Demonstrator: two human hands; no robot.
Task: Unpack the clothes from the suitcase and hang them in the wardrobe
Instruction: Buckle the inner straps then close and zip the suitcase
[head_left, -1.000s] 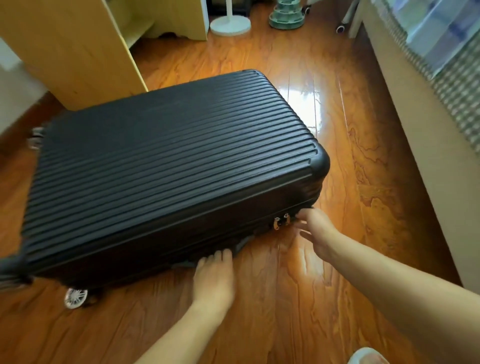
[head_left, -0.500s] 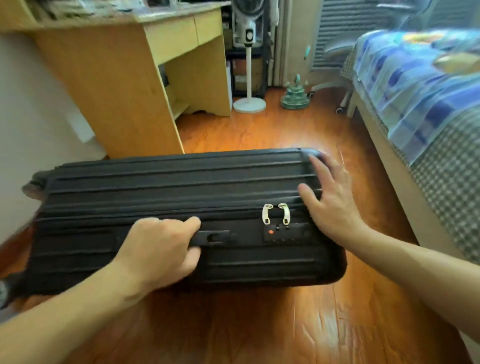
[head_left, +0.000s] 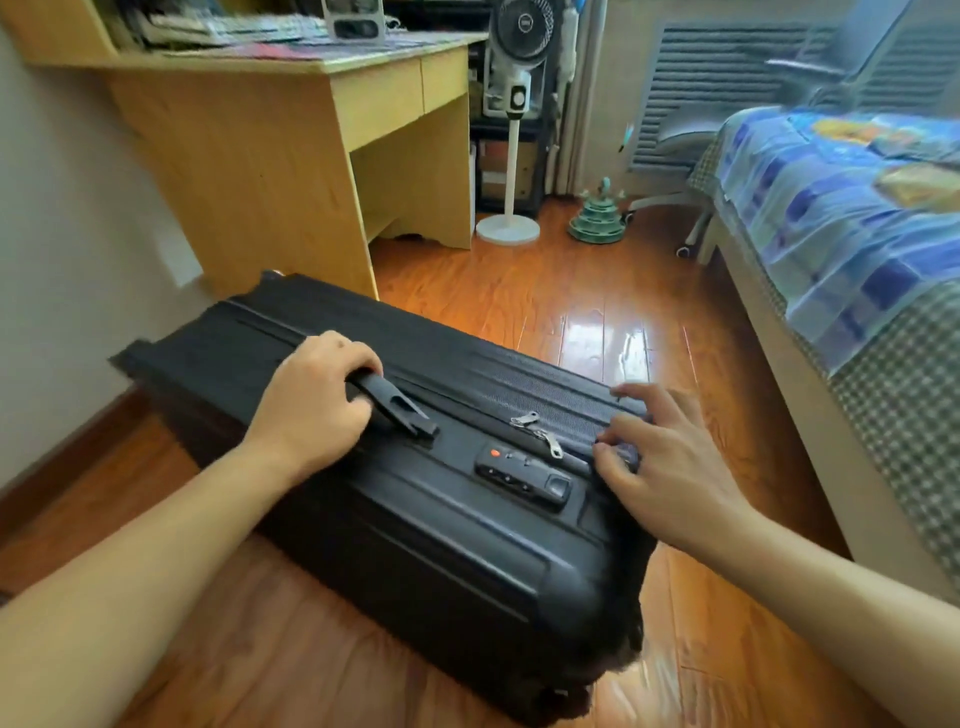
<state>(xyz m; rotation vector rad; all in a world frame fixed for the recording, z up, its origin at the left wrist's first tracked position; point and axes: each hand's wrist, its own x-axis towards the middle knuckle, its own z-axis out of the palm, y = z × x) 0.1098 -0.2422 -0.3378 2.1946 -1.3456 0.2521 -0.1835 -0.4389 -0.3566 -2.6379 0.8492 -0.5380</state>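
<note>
I grip the side handle (head_left: 387, 402) with my left hand (head_left: 311, 405) to steady the suitcase (head_left: 441, 545) (still zipped); my right hand (head_left: 660, 457), fingers loosely spread, rests near the zipper pulls (head_left: 540, 431).

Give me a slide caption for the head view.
Left hand grips the side handle of the closed black suitcase; right hand rests near its zipper pulls.

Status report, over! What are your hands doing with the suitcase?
Left hand grips handle. Right hand rests open by zipper pulls. Suitcase zipped shut. Nothing blocking.
</note>
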